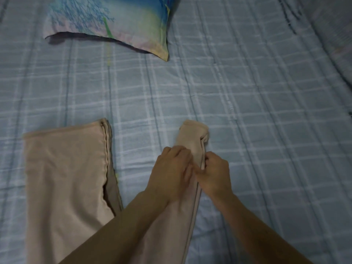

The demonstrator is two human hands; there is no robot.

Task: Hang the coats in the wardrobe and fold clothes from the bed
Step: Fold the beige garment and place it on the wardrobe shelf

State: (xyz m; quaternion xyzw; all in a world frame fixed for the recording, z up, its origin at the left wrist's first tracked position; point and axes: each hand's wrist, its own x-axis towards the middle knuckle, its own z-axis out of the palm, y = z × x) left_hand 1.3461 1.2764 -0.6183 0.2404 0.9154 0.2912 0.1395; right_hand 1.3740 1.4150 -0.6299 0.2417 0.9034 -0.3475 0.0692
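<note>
1. The right hand [215, 172] pinched the edge of the beige strip [192, 134]. The left hand [171, 168] lay on it with fingers bent, too blurred to tell gripping from pressing.
2. The strip ran from bottom centre up to mid-frame on the bed [266, 111].
3. A wider beige panel [66, 178] lay flat at lower left, and a pillow [114, 21] at upper left.
4. Folding looked to be the step in hand. Next, I judged, the strip's edges wanted squaring and smoothing before any fold across.

Head view (wide-angle), steeply down, close over the bed [247, 103]
</note>
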